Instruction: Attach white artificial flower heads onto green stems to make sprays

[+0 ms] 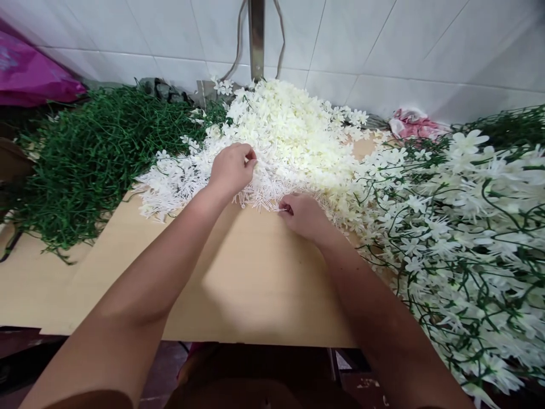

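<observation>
My left hand (232,168) is over the heap of loose white artificial flower pieces, its thumb and forefinger bent together. Whatever lies between those fingertips is too small to make out. At the heap's near edge, my right hand (305,217) is closed in a pinch on a thin white flower piece (283,211). Spiky white flower pieces (259,196) lie around both hands. Behind them rises a mound of cream-white blossoms (289,122).
Green plastic stems (106,136) are piled at the left. Assembled white flowers on green stems (464,227) fill the right side. The tan tabletop (255,278) lies in front. A metal post (256,40) stands by the tiled wall, with a magenta bag (34,71) at far left.
</observation>
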A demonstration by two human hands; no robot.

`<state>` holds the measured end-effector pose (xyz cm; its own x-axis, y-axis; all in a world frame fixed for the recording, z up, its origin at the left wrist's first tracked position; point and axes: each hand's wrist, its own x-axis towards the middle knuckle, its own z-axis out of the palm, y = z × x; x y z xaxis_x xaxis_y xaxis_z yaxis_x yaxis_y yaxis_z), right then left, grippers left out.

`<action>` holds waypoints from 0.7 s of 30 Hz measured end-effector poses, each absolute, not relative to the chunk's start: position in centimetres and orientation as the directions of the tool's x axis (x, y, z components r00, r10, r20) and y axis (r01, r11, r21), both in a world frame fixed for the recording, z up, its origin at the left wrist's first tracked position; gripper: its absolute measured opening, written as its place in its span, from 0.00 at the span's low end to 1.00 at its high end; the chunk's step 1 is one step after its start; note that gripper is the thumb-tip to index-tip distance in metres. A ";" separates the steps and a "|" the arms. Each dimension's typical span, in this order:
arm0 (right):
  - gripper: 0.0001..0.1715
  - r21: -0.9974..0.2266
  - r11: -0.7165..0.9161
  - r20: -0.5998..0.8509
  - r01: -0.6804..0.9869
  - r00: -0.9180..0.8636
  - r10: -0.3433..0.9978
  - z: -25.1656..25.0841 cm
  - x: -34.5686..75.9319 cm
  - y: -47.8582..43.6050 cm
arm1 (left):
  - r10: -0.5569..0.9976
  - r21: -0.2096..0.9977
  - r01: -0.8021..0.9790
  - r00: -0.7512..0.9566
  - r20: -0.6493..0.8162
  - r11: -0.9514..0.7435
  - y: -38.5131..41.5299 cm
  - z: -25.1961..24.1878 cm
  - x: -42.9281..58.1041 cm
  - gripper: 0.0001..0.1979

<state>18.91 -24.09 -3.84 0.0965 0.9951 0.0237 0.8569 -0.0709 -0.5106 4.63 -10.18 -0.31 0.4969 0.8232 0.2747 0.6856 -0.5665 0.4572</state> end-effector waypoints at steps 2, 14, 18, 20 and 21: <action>0.07 -0.446 -0.098 0.021 0.890 0.119 0.993 -3.8 18.7 -24.1 | 0.863 0.477 0.721 0.454 0.223 -0.503 -10.3 -0.2 3.8 0.08; 0.06 -0.529 -0.159 0.086 0.833 0.240 0.967 -3.1 19.1 -24.2 | 0.864 0.559 0.699 0.499 0.067 -0.447 -11.5 -2.3 0.3 0.15; 0.04 -0.666 -0.027 0.195 0.745 0.209 0.958 -3.5 18.4 -23.9 | 0.868 0.528 0.703 0.471 0.158 -0.477 -11.8 -2.2 0.0 0.11; 0.04 -0.719 0.017 0.227 0.695 0.211 0.951 -3.8 18.2 -23.8 | 0.877 0.515 0.717 0.444 0.182 -0.470 -11.9 -2.2 -0.1 0.10; 0.04 -0.743 0.029 0.232 0.669 0.217 0.948 -4.0 18.0 -23.7 | 0.882 0.505 0.728 0.432 0.186 -0.463 -12.0 -2.2 -0.2 0.10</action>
<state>18.05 -23.73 -3.95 0.2165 0.9484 0.2316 0.6691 0.0286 -0.7426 -0.16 -11.99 -2.17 0.4320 0.8824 0.1862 0.7282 -0.4631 0.5052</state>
